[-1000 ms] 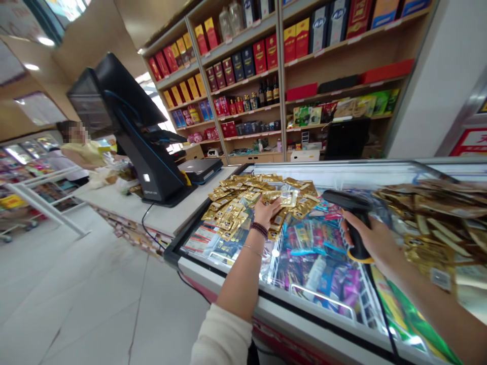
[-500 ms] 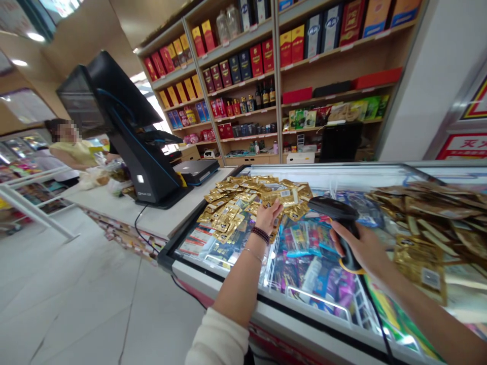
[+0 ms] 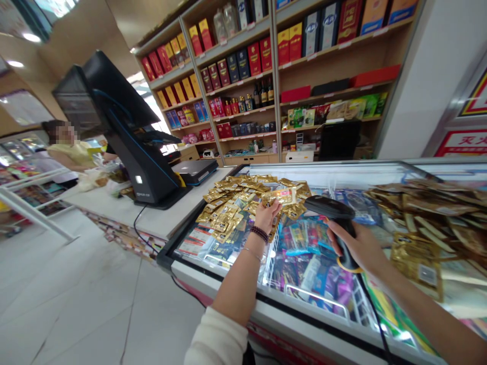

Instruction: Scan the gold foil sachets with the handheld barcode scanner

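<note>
Gold packet (image 3: pixel 287 196) first: it sits in the grasp of the left hand (image 3: pixel 267 215), pinched near its left end between thumb and fingers, just over the loose spread of similar gold packets (image 3: pixel 224 215) on the freezer's glass top. Its right part, with the pale label, is free of the fingers, and a reddish patch of light lies on it. Just to the right, the right hand (image 3: pixel 350 241) has its fingers wrapped around the grip of a black scanner (image 3: pixel 330 208), whose head points across at the packet without touching it; from where I stand I cannot tell whether a finger presses the trigger. I'd judge the step in hand to be reading the packet's label, and the next move calls for a steady left hand, the label kept flat and facing the scanner. Wrinkled foil could spoil the reading. A cord (image 3: pixel 375 314) hangs from the scanner's handle over the freezer (image 3: pixel 220 276). Farther right lies another heap of packets (image 3: pixel 426 197), browner and larger. On the other side, a counter (image 3: pixel 162 218) bears a black terminal (image 3: pixel 131 152), and beyond it stands a person in yellow (image 3: pixel 72 153).
</note>
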A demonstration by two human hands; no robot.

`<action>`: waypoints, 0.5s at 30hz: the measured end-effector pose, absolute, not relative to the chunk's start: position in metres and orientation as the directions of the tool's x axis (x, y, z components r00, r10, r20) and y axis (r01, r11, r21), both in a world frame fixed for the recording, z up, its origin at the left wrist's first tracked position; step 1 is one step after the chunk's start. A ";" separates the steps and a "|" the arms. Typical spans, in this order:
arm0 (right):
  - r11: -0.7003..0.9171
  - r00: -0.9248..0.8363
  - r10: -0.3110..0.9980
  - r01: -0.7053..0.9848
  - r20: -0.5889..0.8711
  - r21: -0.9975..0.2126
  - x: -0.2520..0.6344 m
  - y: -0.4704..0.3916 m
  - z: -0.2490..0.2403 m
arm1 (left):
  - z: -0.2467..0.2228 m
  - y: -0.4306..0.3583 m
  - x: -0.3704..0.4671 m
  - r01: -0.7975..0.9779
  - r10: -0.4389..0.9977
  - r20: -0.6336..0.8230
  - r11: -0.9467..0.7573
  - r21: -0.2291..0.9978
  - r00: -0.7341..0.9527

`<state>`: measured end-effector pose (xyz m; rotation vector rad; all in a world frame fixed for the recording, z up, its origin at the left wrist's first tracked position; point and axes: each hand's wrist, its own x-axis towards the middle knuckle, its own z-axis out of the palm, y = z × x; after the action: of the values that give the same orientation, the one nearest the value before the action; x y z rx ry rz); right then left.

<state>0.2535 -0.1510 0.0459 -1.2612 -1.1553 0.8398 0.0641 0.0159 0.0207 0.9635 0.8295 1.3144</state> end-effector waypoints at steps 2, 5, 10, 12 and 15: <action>0.159 0.255 0.950 0.110 0.183 -0.981 0.254 -0.151 0.046 | 0.021 0.015 0.064 -0.405 0.995 0.038 0.005 0.914 0.097; 0.147 0.262 0.950 0.096 0.168 -0.984 0.256 -0.150 0.045 | 0.022 0.015 0.063 -0.419 0.995 0.037 0.007 0.908 0.095; 0.163 0.263 0.950 0.038 0.167 -0.986 0.263 -0.148 0.044 | 0.030 0.008 0.065 -0.379 0.994 0.051 -0.011 0.926 0.097; 0.190 0.321 0.932 -0.031 0.170 -0.981 0.269 -0.150 0.046 | 0.034 0.003 0.069 -0.375 0.994 0.050 -0.010 0.927 0.098; 0.229 0.448 0.880 -0.114 0.156 -0.967 0.289 -0.158 0.053 | 0.038 -0.006 0.077 -0.361 0.996 0.028 0.005 0.932 0.088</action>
<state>0.2894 -0.1578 0.0529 -1.1288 -0.8514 0.8127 0.0774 -0.0061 0.0382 0.9842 0.8638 1.3028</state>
